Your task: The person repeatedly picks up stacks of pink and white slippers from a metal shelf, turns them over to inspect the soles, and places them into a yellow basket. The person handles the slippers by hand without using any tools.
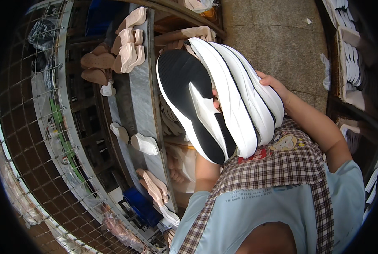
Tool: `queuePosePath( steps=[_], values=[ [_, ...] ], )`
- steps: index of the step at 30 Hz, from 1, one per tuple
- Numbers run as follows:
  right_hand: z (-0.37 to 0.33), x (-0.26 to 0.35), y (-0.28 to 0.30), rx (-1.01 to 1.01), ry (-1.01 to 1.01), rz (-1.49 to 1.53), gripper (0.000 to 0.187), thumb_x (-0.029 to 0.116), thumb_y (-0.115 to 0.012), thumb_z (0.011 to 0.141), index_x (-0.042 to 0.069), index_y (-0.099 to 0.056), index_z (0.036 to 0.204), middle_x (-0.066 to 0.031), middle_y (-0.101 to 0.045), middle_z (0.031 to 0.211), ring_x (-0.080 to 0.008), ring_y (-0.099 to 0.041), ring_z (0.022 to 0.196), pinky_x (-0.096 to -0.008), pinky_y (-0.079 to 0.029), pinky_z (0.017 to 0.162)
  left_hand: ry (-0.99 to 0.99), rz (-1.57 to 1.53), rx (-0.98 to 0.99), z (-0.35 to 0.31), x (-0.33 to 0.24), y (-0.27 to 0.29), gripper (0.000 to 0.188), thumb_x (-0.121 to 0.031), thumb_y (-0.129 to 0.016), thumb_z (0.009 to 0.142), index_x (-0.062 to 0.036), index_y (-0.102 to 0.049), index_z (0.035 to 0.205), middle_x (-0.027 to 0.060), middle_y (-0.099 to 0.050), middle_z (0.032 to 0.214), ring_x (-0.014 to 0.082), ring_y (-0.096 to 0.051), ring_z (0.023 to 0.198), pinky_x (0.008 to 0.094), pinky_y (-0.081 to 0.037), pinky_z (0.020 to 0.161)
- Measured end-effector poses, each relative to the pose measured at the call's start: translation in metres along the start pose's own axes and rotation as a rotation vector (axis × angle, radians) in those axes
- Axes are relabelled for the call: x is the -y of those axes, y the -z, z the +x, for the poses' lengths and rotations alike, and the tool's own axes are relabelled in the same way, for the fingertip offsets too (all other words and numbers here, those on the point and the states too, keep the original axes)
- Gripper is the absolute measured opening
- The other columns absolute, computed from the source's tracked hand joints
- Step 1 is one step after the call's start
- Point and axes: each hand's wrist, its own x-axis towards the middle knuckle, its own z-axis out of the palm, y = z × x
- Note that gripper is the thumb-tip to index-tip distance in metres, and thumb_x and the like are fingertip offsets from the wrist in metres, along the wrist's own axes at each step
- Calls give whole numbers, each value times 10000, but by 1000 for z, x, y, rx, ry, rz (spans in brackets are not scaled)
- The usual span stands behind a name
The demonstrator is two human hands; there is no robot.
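Several white shoe soles stand on edge, side by side, in front of my checked apron. The leftmost, a shoe sole with a black tread, turns its underside up and leans to the left. Behind it my left hand is mostly hidden; only fingertips show in the gap between this sole and the others, closed on it. On the far right of the bunch, my right hand presses its fingers against the outermost sole's edge and grips the bunch. The right palm is partly hidden.
A grey metal ledge on the left carries beige and white soles. Beyond it runs a wire mesh guard. Racks of white soles line the right side. A blue bin sits lower left, and stone floor lies ahead.
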Motion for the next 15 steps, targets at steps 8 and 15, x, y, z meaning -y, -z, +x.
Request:
queuePosePath(
  steps=[8, 15],
  values=[
    [6, -5, 12, 75, -32, 248, 692, 236, -527, 742, 78, -313, 1381, -178, -558, 1179, -261, -635, 976, -405, -552, 841, -6, 11, 10, -2, -5, -6, 579, -342, -477, 918, -5, -334, 1367, 154, -523, 1027, 235, -546, 735, 317, -507, 626],
    [1, 0, 20, 15, 1, 197, 676, 232, -516, 748, 76, -316, 1376, -189, -557, 1173, -268, -633, 978, -395, -552, 838, 6, 34, -1, -6, -10, -13, 602, -353, -479, 913, -12, -315, 1381, 151, -516, 1003, 233, -536, 692, 317, -504, 594]
  ],
)
